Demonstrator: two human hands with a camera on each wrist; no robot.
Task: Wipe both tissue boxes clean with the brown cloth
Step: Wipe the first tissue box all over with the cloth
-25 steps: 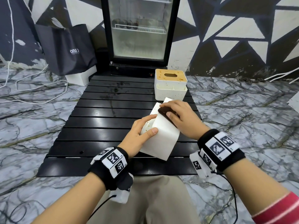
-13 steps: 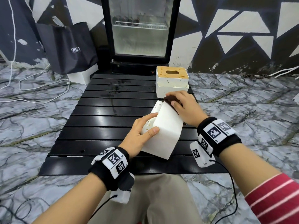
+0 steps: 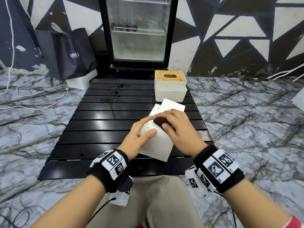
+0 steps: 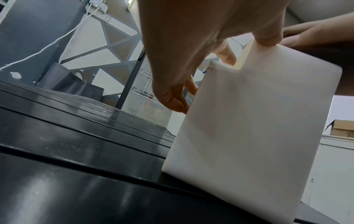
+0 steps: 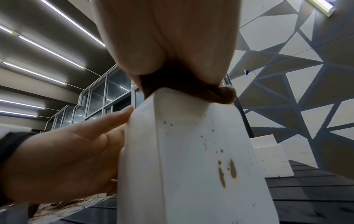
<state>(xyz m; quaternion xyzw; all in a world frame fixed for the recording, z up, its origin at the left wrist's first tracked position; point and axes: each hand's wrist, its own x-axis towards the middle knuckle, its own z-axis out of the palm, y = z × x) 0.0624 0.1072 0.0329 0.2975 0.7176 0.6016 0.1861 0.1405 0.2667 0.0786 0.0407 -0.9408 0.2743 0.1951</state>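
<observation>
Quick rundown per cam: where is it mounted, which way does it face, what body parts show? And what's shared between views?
Head: on the head, facing forward and down at the black slatted table; shows both forearms, left hand and right hand.
Left wrist: low over the table, looking along the left hand gripping the near tissue box.
Right wrist: looking up along the right hand pressing the brown cloth on that box.
Shared: the near box in all three; the far tissue box in head and right wrist.

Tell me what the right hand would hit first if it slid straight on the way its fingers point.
Probably the left hand: the right hand points left across the held tissue box, pressing the brown cloth, and the left fingers lie right beside it.
</observation>
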